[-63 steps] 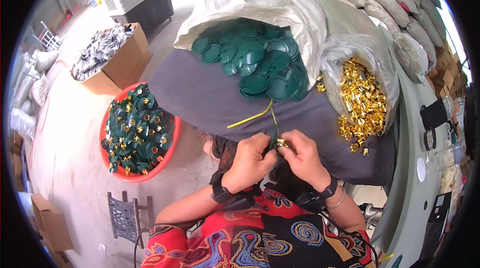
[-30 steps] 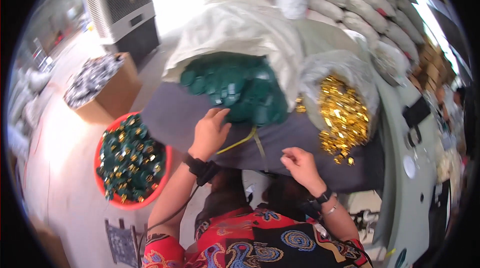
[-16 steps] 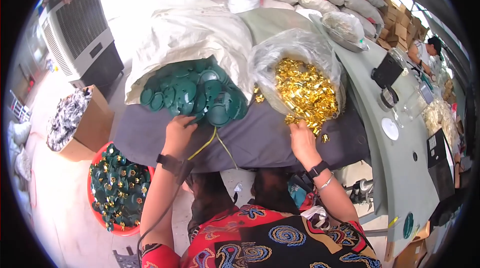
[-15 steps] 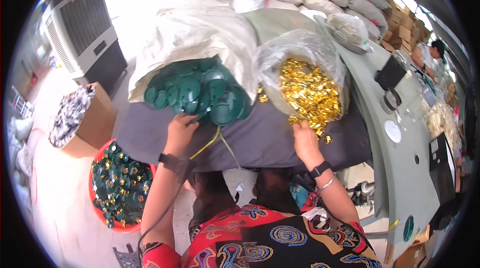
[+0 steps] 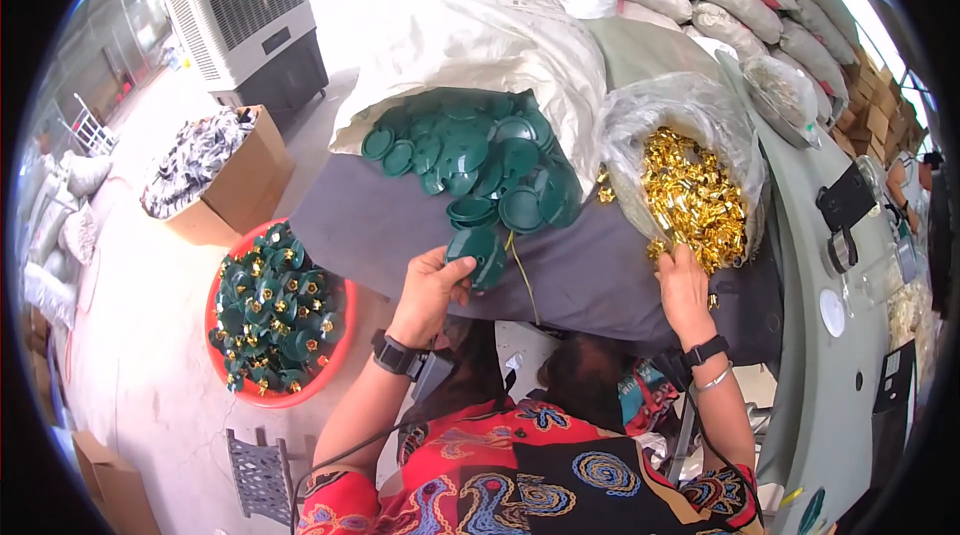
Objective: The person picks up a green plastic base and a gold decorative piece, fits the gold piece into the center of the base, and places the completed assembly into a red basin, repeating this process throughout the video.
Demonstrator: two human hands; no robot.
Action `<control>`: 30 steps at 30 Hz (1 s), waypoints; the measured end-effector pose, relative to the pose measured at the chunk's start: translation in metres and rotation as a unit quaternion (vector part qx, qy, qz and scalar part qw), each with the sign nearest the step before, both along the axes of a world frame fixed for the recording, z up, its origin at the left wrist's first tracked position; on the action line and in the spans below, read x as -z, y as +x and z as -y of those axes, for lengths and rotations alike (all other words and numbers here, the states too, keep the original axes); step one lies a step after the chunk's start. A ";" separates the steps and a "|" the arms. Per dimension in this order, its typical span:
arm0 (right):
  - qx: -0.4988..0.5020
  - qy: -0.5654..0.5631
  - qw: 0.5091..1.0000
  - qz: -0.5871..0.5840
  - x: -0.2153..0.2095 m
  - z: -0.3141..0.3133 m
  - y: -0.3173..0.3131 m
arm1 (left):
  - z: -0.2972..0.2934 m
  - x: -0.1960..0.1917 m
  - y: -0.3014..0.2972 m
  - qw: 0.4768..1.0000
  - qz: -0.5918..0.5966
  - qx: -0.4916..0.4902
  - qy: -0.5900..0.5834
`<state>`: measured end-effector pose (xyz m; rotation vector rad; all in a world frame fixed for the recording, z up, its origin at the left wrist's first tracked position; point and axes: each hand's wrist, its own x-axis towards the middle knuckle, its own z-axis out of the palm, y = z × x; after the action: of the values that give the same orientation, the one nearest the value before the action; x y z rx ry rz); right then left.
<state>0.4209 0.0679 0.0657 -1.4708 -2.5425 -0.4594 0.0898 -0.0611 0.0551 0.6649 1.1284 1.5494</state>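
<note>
One green disc (image 5: 478,265) pinched in my left hand (image 5: 428,297), my right (image 5: 684,287), grip unclear, could nudge gold pieces (image 5: 697,197) off the worktop's edge (image 5: 610,315).

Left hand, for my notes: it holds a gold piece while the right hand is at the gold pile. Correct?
Not quite: the head view shows the left hand holding at least one green disc, not gold. The right hand is at the gold pile.

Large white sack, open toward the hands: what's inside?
Round dark green plastic discs fill the mouth of the white sack and spill onto the grey cloth. Deeper contents can't be seen, covered by discs and sack.
</note>
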 end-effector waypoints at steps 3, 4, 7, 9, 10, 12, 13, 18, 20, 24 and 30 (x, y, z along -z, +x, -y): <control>-0.149 0.000 0.964 -0.220 -0.017 0.023 -0.017 | 0.004 -0.007 0.025 0.998 -0.030 0.047 0.005; -0.156 -0.140 0.919 -0.335 -0.019 0.035 -0.025 | 0.006 -0.010 0.037 0.997 -0.040 0.071 0.003; -0.201 -0.407 0.716 -0.531 -0.016 0.066 -0.056 | 0.008 -0.019 0.067 0.986 -0.102 0.123 0.051; -0.246 -0.398 0.673 -0.572 -0.014 0.076 -0.070 | 0.009 -0.023 0.083 0.982 -0.124 0.109 0.089; -0.250 -0.399 0.660 -0.585 -0.014 0.078 -0.074 | 0.011 -0.024 0.085 0.982 -0.122 0.102 0.103; -0.263 -0.368 0.689 -0.567 -0.014 0.080 -0.078 | 0.016 -0.024 0.086 0.971 -0.202 0.092 0.088; -0.281 -0.348 0.695 -0.562 -0.015 0.081 -0.080 | 0.018 -0.024 0.085 0.965 -0.230 0.093 0.079; -0.316 -0.220 0.811 -0.440 -0.021 0.086 -0.084 | 0.022 -0.017 0.085 0.949 -0.294 0.051 0.097; -0.336 -0.154 0.846 -0.384 -0.025 0.088 -0.087 | 0.023 -0.017 0.086 0.943 -0.315 0.031 0.101; -0.342 -0.146 0.857 -0.358 -0.029 0.087 -0.094 | 0.024 -0.018 0.085 0.902 -0.407 -0.006 0.145; -0.237 -0.398 0.752 -0.469 -0.024 0.083 -0.102 | 0.031 -0.010 0.082 0.822 -0.526 -0.034 0.215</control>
<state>0.3191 -0.0156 0.0893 -0.7273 -2.0664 1.2574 0.1722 -0.0916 0.0655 1.9678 1.5820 1.4927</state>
